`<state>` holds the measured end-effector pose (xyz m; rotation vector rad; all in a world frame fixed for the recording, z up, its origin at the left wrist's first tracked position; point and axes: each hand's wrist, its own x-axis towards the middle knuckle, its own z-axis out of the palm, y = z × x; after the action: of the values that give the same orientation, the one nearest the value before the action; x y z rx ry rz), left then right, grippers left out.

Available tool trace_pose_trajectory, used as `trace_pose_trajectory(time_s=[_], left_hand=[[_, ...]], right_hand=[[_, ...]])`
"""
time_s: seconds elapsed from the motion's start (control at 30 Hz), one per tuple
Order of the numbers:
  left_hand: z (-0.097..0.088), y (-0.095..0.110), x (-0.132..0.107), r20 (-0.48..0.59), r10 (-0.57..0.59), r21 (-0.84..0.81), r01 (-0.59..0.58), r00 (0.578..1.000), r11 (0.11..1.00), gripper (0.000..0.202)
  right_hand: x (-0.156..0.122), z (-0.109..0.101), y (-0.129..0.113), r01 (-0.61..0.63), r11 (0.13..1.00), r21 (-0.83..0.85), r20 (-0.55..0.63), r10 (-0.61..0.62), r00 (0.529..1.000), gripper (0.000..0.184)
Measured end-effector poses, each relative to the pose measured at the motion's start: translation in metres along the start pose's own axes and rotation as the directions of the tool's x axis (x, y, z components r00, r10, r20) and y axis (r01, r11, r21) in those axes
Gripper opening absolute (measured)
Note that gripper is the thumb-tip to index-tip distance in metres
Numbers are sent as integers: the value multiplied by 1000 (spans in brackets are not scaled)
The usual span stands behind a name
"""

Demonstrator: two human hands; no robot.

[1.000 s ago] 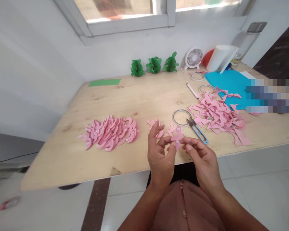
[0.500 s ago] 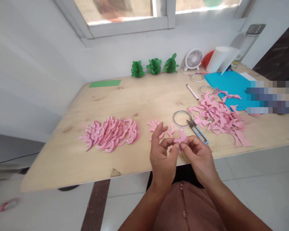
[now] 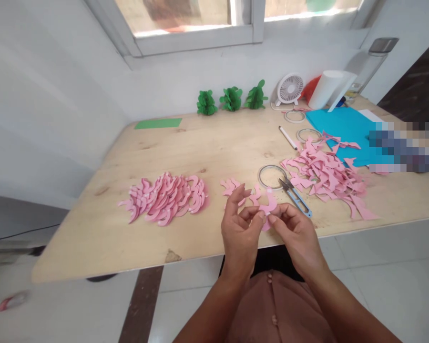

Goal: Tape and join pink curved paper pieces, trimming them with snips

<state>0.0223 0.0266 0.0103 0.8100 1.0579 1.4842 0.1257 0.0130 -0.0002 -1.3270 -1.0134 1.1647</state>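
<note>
Between my two hands is a curved pink paper piece [image 3: 269, 202] with a small whitish patch at its upper end. My left hand [image 3: 241, 233] pinches its left side between thumb and index finger, the other fingers raised. From the other side my right hand [image 3: 296, 234] grips it with thumb and curled fingers. A few loose pink cut-outs [image 3: 229, 186] lie just behind my left hand. Beyond my right hand rest thread snips [image 3: 298, 200] with pale blue handles, touching a tape roll [image 3: 271, 177].
Left on the wooden table [image 3: 107, 238] is a heap of curved pink pieces [image 3: 171, 197]. Pink scraps [image 3: 325, 171] pile up at right, near a blue sheet [image 3: 343, 128] and a marker [image 3: 288, 138]. Green paper shapes [image 3: 230, 99] and a small fan [image 3: 290, 89] stand along the wall.
More of the pink piece's lower part shows below my fingertips. My hands stay pinched on it in nearly the same place; the whole view has shifted slightly.
</note>
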Motion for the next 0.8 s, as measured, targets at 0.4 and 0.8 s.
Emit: trace_pose_trajectory(time_s=[0.4, 0.8], left_hand=[[-1, -3, -2, -7, 29, 38, -28, 1000, 999, 45], [-8, -1, -2, 9, -1, 8, 0, 1000, 1000, 41]], right_hand=[[-2, -2, 3, 42, 991, -128, -4, -43, 999, 12], [3, -12, -3, -64, 995, 78, -28, 67, 997, 20]])
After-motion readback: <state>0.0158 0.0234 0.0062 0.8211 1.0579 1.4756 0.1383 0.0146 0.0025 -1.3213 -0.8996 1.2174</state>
